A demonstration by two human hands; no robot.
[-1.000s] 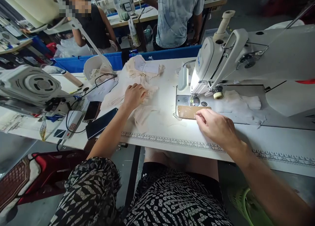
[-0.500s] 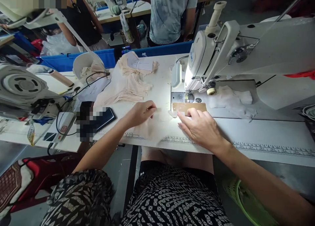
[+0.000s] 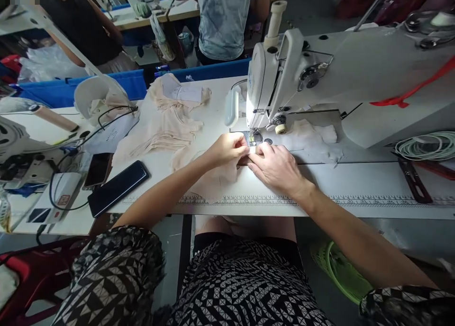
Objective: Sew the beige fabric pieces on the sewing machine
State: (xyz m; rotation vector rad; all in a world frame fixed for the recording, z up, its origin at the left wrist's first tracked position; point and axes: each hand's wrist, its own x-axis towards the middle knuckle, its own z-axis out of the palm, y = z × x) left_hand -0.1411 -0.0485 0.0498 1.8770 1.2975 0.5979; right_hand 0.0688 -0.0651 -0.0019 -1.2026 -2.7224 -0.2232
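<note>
My left hand (image 3: 230, 149) pinches a sheer pale-peach fabric piece (image 3: 216, 181) just in front of the sewing machine's needle area (image 3: 254, 137). The rest of that cloth spreads over the table below my wrist. My right hand (image 3: 275, 167) is beside it, fingers bent and held together, pressing down close to the needle plate. A small bright white edge (image 3: 253, 149) shows between the two hands. Part of a brown strip (image 3: 243, 161) peeks out by my right fingertips. Whatever lies under the right fingers is hidden.
Stacked peach cut pieces (image 3: 167, 134) lie to the left, with a labelled bundle (image 3: 183, 93) behind. A black phone (image 3: 119, 187) rests at the front left. More pale cloth (image 3: 313, 134) is under the machine arm (image 3: 348, 75). Thread snips (image 3: 414, 179) lie right. Two people are beyond.
My left hand has moved right and forward to the needle area, bringing the fabric along. My right hand's fingers have bent, and the brown strip is now mostly covered. The view has shifted right.
</note>
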